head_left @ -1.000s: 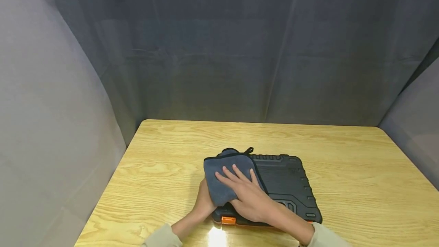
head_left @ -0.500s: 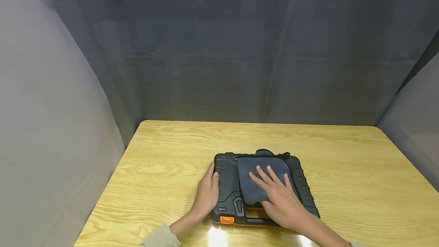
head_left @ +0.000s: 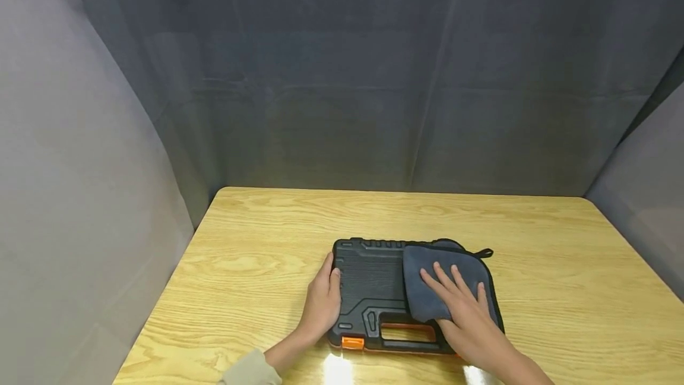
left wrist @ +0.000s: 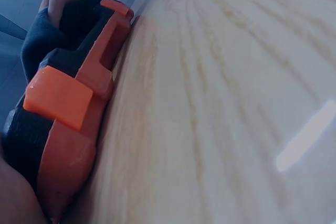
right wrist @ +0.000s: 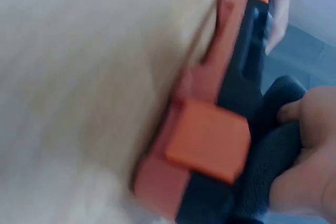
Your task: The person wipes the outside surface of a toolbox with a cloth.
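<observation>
A black hard plastic carrying case [head_left: 371, 275] with orange latches lies flat on the wooden table. My left hand [head_left: 320, 308] holds its left side, thumb at the top edge and fingers along the side. On the case's right part lies a folded dark grey-blue cloth [head_left: 419, 290] with black edging and a small loop. My right hand [head_left: 465, 314] presses it with spread fingers. In the right wrist view the thumb [right wrist: 290, 112] is tucked into a cloth fold [right wrist: 278, 142]. An orange latch [left wrist: 60, 98] shows close up in the left wrist view.
The pale wooden table [head_left: 256, 242] extends to both sides of the case and behind it. A dark curtain [head_left: 320, 106] hangs at the back. A lighter grey sheet [head_left: 80, 165] hangs at the left.
My right hand and the cloth have slid from the case's left part across to its right part. My left hand, earlier partly behind the cloth, is now uncovered at the left side.
</observation>
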